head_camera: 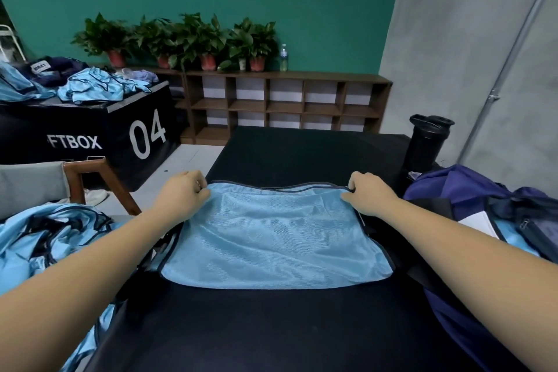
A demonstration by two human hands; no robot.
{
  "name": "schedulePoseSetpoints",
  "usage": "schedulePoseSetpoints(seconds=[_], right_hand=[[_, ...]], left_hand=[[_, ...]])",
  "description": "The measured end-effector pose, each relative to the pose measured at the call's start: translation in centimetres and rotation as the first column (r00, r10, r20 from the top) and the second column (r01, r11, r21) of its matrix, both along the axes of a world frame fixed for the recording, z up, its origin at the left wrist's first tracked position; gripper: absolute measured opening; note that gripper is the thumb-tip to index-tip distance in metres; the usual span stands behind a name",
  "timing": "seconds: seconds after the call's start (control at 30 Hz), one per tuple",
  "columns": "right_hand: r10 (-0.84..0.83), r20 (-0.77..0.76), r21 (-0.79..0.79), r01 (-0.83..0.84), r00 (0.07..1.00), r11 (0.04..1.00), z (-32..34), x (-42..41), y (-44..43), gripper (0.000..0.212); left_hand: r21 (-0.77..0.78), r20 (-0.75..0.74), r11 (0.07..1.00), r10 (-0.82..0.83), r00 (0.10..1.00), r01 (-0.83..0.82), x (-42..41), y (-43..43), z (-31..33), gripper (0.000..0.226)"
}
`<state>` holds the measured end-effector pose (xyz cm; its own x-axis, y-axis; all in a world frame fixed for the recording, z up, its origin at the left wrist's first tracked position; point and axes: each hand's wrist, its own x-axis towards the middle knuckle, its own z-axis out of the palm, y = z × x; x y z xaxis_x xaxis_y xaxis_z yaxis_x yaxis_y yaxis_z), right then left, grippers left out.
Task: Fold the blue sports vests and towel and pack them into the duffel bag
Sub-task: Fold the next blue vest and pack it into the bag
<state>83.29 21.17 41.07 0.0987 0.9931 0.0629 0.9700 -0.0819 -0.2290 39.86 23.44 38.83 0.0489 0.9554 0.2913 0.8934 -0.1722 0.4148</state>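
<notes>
A light blue mesh sports vest point(271, 235) with dark trim lies flat on the black table point(256, 329), folded into a rough rectangle. My left hand point(184, 193) pinches its far left corner. My right hand point(367, 193) pinches its far right corner at the dark trim. A heap of loose blue vests point(45, 238) lies at the table's left edge. The navy duffel bag point(471, 190) stands open at the right, with blue fabric point(510, 234) showing inside.
A black shaker bottle point(425, 142) stands at the table's far right corner. A wooden chair point(87, 178) is at the left. Behind it, a black box marked 04 point(120, 127) carries more blue vests point(96, 84). A low shelf with potted plants point(205, 39) lines the green wall.
</notes>
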Motion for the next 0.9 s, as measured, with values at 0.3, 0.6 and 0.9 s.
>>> schedulePoseSetpoints(seconds=[0.3, 0.6, 0.9], right_hand=[[-0.066, -0.125, 0.016, 0.068, 0.990, 0.998, -0.7, 0.2, 2.4, 0.022], [-0.088, -0.115, 0.146, 0.104, 0.989, 0.984, -0.1, 0.7, 3.5, 0.015], [-0.060, -0.107, 0.037, 0.064, 0.992, 0.997, -1.9, 0.5, 5.2, 0.023]], left_hand=[[-0.028, -0.120, 1.000, 0.003, 0.993, -0.007, 1.1, 5.2, -0.6, 0.015], [-0.030, -0.034, 0.993, 0.110, 0.993, -0.111, 0.3, 5.1, -0.9, 0.026], [-0.249, 0.314, 0.956, 0.233, 0.920, -0.157, -0.6, 6.0, -1.4, 0.026]])
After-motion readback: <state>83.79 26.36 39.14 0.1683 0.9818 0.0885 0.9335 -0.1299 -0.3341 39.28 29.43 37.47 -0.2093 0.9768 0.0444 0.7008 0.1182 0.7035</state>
